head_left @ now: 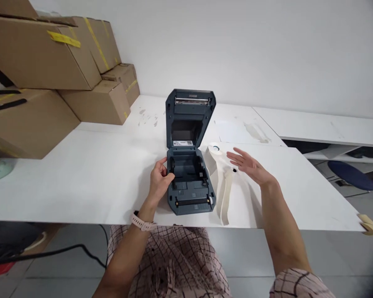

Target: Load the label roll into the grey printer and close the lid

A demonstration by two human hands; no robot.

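Observation:
A dark grey label printer [191, 194] stands on the white table with its lid [189, 109] raised. Its roll bay is bare, and a black roller runs across the front. My left hand [161, 178] grips the printer's left edge, thumb over the rim and fingers along the side. To the right of the printer lies a roll of white labels [214, 150] with its strip trailing forward. Beside it a second, thinner strip of labels [225, 198] runs from a small dark core. Just over these, my right hand [247, 165] hovers with fingers stretched out, holding nothing.
Cardboard boxes [40, 54] with yellow tape are stacked at the left rear of the table [90, 178]. A white sheet [231, 131] lies behind the rolls. At the right are a low shelf [338, 151] and a blue stool [349, 174]. A black cable [65, 248] hangs below the left front.

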